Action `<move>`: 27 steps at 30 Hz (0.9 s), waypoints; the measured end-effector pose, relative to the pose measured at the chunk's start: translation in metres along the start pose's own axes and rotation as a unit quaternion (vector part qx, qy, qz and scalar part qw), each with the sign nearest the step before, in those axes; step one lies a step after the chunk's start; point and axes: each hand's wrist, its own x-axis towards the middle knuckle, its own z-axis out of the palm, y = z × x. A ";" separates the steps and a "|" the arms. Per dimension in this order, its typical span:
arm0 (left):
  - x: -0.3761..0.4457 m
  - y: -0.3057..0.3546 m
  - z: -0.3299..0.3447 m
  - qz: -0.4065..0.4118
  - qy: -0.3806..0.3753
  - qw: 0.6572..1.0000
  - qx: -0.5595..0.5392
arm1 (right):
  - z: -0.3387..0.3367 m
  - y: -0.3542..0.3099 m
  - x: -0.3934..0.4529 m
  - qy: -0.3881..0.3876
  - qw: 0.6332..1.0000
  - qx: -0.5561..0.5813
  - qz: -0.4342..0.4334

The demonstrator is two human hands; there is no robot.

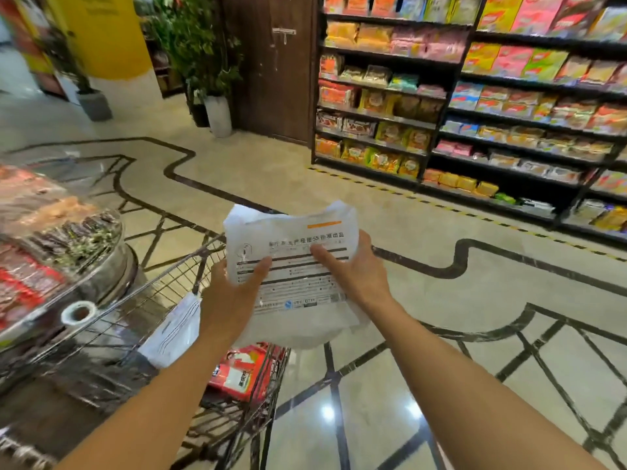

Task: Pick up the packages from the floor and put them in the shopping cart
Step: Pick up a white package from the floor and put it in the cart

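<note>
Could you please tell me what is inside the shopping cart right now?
Inside the shopping cart lie a white package and a red package; the held white package and arms cover the rest.

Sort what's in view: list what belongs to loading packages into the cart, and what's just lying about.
Job:
- white package, gripped by the left hand and right hand
- cart
- white packet and red packet already in the cart

Lying about:
- snack shelves
- potted plants
- door
- display tray
- tape roll
</note>
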 end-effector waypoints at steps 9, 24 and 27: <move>0.039 -0.064 0.023 -0.094 0.078 0.993 -0.003 | 0.071 0.024 0.071 -0.119 0.993 -0.003 -0.008; 0.065 -0.178 0.023 -0.267 0.254 0.918 -0.150 | 0.252 0.024 0.140 -0.361 0.921 -0.033 -0.140; 0.074 -0.192 0.026 -0.290 0.280 0.898 -0.176 | 0.279 0.031 0.145 -0.391 0.911 -0.021 -0.133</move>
